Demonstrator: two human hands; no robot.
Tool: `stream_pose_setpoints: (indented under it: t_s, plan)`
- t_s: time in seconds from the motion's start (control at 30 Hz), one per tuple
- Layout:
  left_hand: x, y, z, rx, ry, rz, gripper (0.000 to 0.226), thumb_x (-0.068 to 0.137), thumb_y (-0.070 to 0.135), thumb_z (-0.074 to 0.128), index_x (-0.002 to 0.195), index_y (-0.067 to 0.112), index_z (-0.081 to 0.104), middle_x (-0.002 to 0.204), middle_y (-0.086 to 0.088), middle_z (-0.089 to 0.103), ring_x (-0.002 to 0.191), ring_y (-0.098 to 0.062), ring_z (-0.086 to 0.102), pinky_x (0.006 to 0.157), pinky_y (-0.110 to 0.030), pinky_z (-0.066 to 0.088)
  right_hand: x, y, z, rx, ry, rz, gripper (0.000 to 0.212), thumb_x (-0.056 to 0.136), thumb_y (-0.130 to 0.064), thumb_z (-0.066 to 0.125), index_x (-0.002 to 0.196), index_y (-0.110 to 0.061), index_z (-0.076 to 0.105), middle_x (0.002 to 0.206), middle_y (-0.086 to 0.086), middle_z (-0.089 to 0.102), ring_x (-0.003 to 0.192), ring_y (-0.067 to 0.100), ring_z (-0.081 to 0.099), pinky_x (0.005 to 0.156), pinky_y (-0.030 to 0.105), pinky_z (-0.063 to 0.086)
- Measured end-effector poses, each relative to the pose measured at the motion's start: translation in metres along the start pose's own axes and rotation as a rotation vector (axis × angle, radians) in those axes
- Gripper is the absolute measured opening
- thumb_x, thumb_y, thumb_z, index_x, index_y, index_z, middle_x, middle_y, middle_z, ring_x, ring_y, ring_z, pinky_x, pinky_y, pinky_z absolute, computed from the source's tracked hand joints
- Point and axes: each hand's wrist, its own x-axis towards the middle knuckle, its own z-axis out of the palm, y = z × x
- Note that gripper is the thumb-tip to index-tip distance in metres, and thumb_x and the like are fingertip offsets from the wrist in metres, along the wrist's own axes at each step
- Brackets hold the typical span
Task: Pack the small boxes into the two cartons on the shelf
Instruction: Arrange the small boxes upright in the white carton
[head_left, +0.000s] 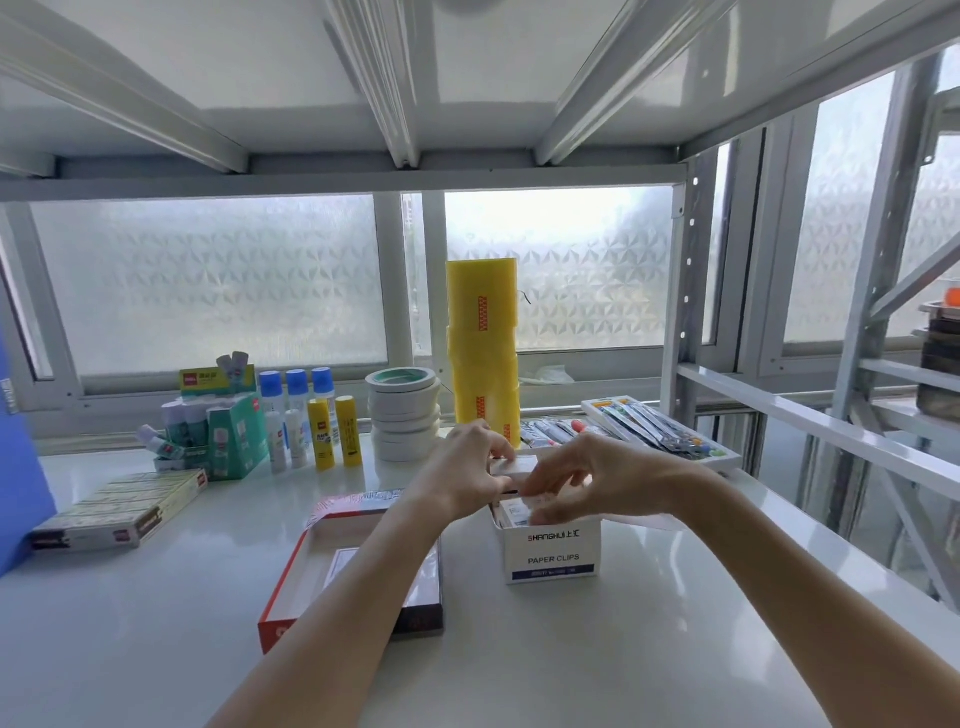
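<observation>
A white carton (553, 551) printed "PAPER CLIPS" stands open on the shelf at centre right, with small boxes inside. My left hand (462, 475) and my right hand (587, 478) meet just above its opening, both pinching a small white box (511, 466) between the fingertips. A flat red-edged carton (311, 577) lies open to the left of it, partly under my left forearm, and its inside is mostly hidden.
Along the back stand glue sticks (335, 434), blue-capped bottles (296, 410), a stack of white tape rolls (405, 415) and a tall yellow tape stack (483, 353). A tray of pens (660, 431) sits at right, a flat box (119, 509) and a blue folder (21, 467) at left.
</observation>
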Motion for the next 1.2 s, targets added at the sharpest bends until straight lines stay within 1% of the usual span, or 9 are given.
stream_pose_setpoints:
  t_s: [0.13, 0.33, 0.43, 0.6, 0.77, 0.9, 1.0, 1.13, 1.2]
  plan:
    - [0.002, 0.000, 0.000, 0.034, -0.036, 0.020, 0.031, 0.077, 0.021, 0.073, 0.107, 0.015, 0.071, 0.111, -0.006, 0.064, 0.105, -0.023, 0.058, 0.095, -0.037, 0.046, 0.001, -0.002, 0.001, 0.039, -0.002, -0.008, 0.032, 0.076, -0.020, 0.078, 0.107, -0.012, 0.073, 0.090, -0.006, 0.073, 0.075, -0.006, 0.063, 0.070, 0.011, 0.048]
    - [0.007, 0.001, 0.005, 0.071, -0.101, -0.014, 0.033, 0.083, 0.023, 0.068, 0.114, 0.013, 0.061, 0.116, -0.010, 0.055, 0.113, -0.024, 0.048, 0.101, -0.040, 0.042, 0.006, 0.003, 0.007, -0.033, 0.121, 0.028, 0.031, 0.061, -0.037, 0.079, 0.089, -0.025, 0.077, 0.082, 0.005, 0.076, 0.073, 0.015, 0.067, 0.075, 0.039, 0.055]
    - [0.007, 0.000, 0.006, 0.053, -0.128, -0.043, 0.037, 0.085, 0.026, 0.067, 0.118, 0.012, 0.060, 0.119, -0.011, 0.052, 0.117, -0.024, 0.045, 0.104, -0.040, 0.040, 0.009, 0.003, 0.009, -0.050, 0.158, 0.066, 0.033, 0.057, -0.038, 0.077, 0.088, -0.025, 0.077, 0.083, 0.000, 0.077, 0.082, 0.020, 0.071, 0.081, 0.044, 0.058]
    - [0.008, -0.001, 0.001, 0.016, -0.195, -0.063, 0.037, 0.084, 0.018, 0.064, 0.120, 0.010, 0.059, 0.121, -0.012, 0.051, 0.118, -0.026, 0.047, 0.106, -0.039, 0.041, 0.003, -0.002, 0.000, -0.058, 0.138, 0.023, 0.023, 0.066, -0.026, 0.081, 0.085, -0.013, 0.078, 0.081, 0.002, 0.078, 0.076, 0.013, 0.072, 0.081, 0.039, 0.060]
    - [0.005, 0.007, -0.016, -0.055, -0.279, -0.031, 0.041, 0.083, 0.033, 0.072, 0.117, 0.014, 0.059, 0.123, -0.007, 0.048, 0.116, -0.022, 0.048, 0.103, -0.035, 0.042, -0.013, -0.007, -0.031, 0.107, 0.591, -0.084, 0.023, 0.072, -0.011, 0.080, 0.091, 0.000, 0.075, 0.083, 0.008, 0.075, 0.070, 0.012, 0.069, 0.068, 0.018, 0.058]
    - [0.000, 0.015, -0.032, -0.163, -0.457, 0.002, 0.038, 0.081, 0.025, 0.076, 0.115, 0.014, 0.066, 0.125, -0.004, 0.055, 0.115, -0.018, 0.054, 0.091, -0.024, 0.043, -0.005, 0.009, -0.026, -0.032, 0.733, 0.025, 0.026, 0.063, -0.030, 0.082, 0.077, -0.008, 0.077, 0.073, 0.004, 0.076, 0.069, 0.019, 0.073, 0.068, 0.039, 0.062]
    - [-0.001, 0.016, -0.035, -0.210, -0.554, -0.031, 0.040, 0.079, 0.017, 0.077, 0.118, 0.012, 0.067, 0.122, -0.004, 0.066, 0.114, -0.018, 0.058, 0.097, -0.030, 0.046, 0.006, 0.015, -0.011, -0.092, 0.709, 0.106, 0.027, 0.056, -0.034, 0.081, 0.068, -0.010, 0.075, 0.065, 0.003, 0.074, 0.064, 0.019, 0.070, 0.064, 0.040, 0.060]
    - [0.000, 0.012, -0.051, -0.435, -0.640, -0.044, 0.041, 0.075, 0.010, 0.065, 0.115, 0.004, 0.067, 0.115, -0.007, 0.069, 0.109, -0.014, 0.062, 0.096, -0.027, 0.050, 0.011, 0.017, -0.004, -0.125, 0.703, 0.169, 0.046, 0.054, -0.049, 0.078, 0.087, -0.016, 0.072, 0.070, 0.003, 0.073, 0.069, 0.015, 0.068, 0.067, 0.033, 0.057]
    - [0.004, 0.011, -0.050, -0.478, -0.525, -0.094, 0.032, 0.078, 0.005, 0.058, 0.108, 0.003, 0.069, 0.113, -0.012, 0.071, 0.109, -0.020, 0.065, 0.096, -0.031, 0.050, 0.011, 0.014, -0.002, -0.128, 0.697, 0.164, 0.056, 0.053, -0.057, 0.070, 0.093, -0.019, 0.071, 0.065, 0.000, 0.069, 0.074, 0.016, 0.070, 0.071, 0.035, 0.057]
